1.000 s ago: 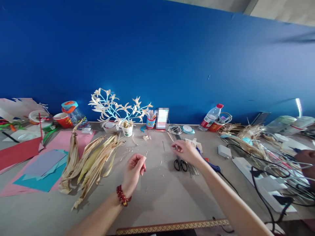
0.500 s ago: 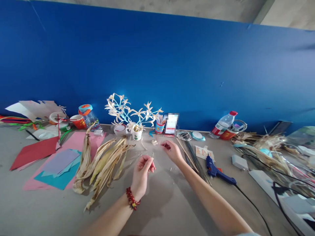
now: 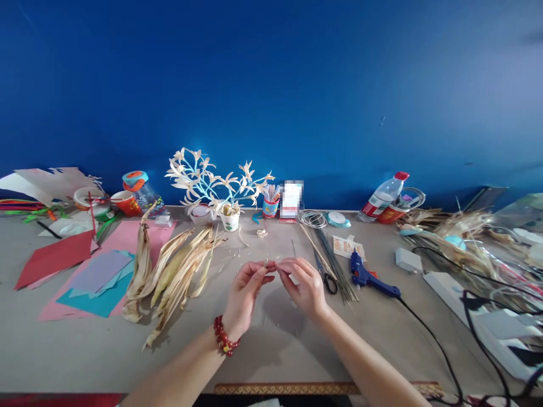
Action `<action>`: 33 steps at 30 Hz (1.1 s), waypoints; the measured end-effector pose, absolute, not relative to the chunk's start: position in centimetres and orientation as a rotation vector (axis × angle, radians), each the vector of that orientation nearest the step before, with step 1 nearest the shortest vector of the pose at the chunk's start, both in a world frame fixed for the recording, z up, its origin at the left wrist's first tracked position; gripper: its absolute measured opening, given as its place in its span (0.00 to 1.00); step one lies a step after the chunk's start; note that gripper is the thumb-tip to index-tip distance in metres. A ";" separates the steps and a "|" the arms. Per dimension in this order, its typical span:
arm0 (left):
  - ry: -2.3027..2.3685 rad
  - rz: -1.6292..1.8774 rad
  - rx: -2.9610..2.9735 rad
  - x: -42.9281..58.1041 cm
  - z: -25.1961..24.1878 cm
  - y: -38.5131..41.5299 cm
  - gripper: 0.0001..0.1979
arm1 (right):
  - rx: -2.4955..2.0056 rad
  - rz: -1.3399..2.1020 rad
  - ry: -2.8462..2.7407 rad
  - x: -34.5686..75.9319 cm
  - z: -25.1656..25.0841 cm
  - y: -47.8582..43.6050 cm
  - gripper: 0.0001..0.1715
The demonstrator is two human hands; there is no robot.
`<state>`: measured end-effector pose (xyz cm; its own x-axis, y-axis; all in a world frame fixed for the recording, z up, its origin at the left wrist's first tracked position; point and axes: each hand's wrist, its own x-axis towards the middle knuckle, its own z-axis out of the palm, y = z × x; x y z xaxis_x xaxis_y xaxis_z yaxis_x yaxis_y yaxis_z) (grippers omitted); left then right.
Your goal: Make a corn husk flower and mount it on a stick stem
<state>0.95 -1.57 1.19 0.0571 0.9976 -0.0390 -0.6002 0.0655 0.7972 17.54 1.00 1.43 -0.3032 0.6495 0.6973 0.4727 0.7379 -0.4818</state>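
Observation:
My left hand, with a red bead bracelet at its wrist, pinches a small pale strip between thumb and forefinger. Fingertip to fingertip with it is my right hand, its fingers closed in a pinch; whatever they hold is too small to make out. Both hands are above the grey table, in front of a small pale curled piece. Behind them, a white cup bears pale husk-like flowers on light blue stems.
Dried corn husks and coloured paper lie on the left. To the right are scissors, thin wires, a blue glue gun with a black cord, and a power strip. A bottle leans at the back right.
My right hand has come back from near the pale curled piece to meet my left hand. The camera view has tilted downward, showing the table's front edge.

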 end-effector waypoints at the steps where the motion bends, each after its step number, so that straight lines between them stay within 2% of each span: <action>1: 0.718 1.371 0.694 0.9 1.2 -1.5 0.11 | -0.845 0.255 -1.958 17.6 1.4 1.0 0.13; 7: 0.701 1.316 0.652 1.0 1.3 -1.5 0.12 | -0.916 0.730 -1.654 17.3 0.8 0.7 0.04; 11: 0.703 1.292 0.655 1.1 1.3 -1.6 0.12 | -0.915 1.128 -1.396 17.2 0.4 0.8 0.11; 16: 0.729 1.289 0.715 1.1 0.9 -1.6 0.10 | -0.923 1.346 -1.292 17.6 0.7 1.0 0.17; 21: 0.788 1.313 0.834 1.1 0.3 -1.6 0.09 | -0.927 1.418 -1.287 17.7 0.8 1.1 0.18; 33: 0.782 1.317 0.805 1.0 0.6 -1.6 0.10 | -0.925 1.148 -1.478 17.7 0.0 1.3 0.10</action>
<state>0.97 -1.59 0.60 0.0914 0.9952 -0.0360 -0.5077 0.0777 0.8580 17.75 1.32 -0.02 -0.2008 0.9468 0.2515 -0.0092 0.2549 -0.9669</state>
